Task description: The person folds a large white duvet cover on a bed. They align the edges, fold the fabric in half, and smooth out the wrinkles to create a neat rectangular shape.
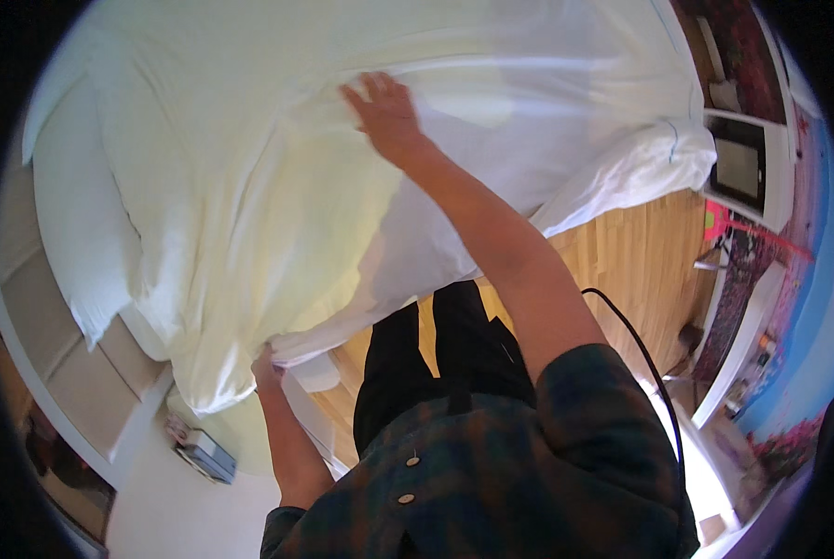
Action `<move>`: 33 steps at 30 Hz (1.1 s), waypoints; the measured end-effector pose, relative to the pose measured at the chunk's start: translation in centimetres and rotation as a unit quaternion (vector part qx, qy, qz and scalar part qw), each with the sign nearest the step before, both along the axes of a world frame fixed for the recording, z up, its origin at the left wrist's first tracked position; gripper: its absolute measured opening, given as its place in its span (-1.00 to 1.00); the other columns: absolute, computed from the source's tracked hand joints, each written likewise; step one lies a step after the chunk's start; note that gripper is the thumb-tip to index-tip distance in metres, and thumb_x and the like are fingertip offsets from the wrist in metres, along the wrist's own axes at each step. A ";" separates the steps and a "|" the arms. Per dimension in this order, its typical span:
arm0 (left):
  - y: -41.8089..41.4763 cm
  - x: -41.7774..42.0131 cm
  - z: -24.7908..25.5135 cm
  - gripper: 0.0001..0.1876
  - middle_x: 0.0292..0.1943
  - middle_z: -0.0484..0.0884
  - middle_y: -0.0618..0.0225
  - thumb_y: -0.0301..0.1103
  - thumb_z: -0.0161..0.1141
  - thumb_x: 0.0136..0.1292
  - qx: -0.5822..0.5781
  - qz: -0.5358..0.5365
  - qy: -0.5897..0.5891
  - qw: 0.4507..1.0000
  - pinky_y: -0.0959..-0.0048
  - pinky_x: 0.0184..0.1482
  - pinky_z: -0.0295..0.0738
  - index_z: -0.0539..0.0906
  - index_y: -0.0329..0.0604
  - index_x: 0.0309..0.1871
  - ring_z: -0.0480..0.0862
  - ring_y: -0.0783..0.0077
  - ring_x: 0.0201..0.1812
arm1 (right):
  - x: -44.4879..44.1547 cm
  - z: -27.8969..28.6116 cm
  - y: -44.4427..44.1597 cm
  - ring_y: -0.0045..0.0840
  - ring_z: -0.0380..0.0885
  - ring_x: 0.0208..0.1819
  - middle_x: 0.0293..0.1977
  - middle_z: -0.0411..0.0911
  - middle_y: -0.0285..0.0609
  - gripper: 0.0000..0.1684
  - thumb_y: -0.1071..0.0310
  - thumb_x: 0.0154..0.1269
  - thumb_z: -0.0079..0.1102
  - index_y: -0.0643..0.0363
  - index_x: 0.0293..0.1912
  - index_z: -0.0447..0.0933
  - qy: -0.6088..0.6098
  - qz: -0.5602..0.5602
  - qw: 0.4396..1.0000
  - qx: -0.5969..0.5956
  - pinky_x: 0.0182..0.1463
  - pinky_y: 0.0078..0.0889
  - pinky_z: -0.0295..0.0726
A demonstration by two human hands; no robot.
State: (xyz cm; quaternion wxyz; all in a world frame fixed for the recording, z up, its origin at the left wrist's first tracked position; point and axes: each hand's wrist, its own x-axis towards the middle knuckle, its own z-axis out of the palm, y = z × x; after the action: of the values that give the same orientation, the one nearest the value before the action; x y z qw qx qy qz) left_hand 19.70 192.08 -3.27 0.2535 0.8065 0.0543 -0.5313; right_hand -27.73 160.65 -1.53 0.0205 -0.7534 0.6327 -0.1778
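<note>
A wide white bed cover (473,161) lies over the bed, creased in long folds and hanging down along the side nearest me. My left hand (269,365) grips the hanging edge of this cover, close to the headboard end. Fingers apart, my right hand (387,115) is over the upper face of the cover and holds nothing; whether its palm presses on the cloth I cannot tell. A white pillow (74,223) shows from under the cover at the left. At the right, a corner of the cover (640,164) with a blue line on it bunches up.
A padded beige headboard (81,377) runs along the left. Below it, a grey-blue box (211,458) sits on a pale surface. Wood flooring (640,251) shows at the right, near a white cabinet (773,168). A black cable (634,328) hangs by my right arm.
</note>
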 end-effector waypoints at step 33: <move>-11.1 -80.9 5.9 -0.38 0.16 0.43 0.16 -0.39 0.17 0.20 -0.389 -0.732 0.110 0.549 0.36 0.01 0.44 0.24 0.04 0.34 0.53 0.23 -0.04 | -44.8 4.2 31.5 -0.65 0.46 -0.36 -0.32 0.54 -0.27 -0.46 0.32 0.13 0.20 0.17 0.11 0.29 -0.712 -0.460 0.530 0.018 -0.35 -0.53 0.39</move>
State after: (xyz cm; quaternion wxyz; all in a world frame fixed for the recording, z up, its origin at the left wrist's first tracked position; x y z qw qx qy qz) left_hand -61.18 180.96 2.66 0.0583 0.3254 -0.7390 -0.5871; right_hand -72.53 192.20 2.71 0.3930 0.0186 0.6709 -0.6285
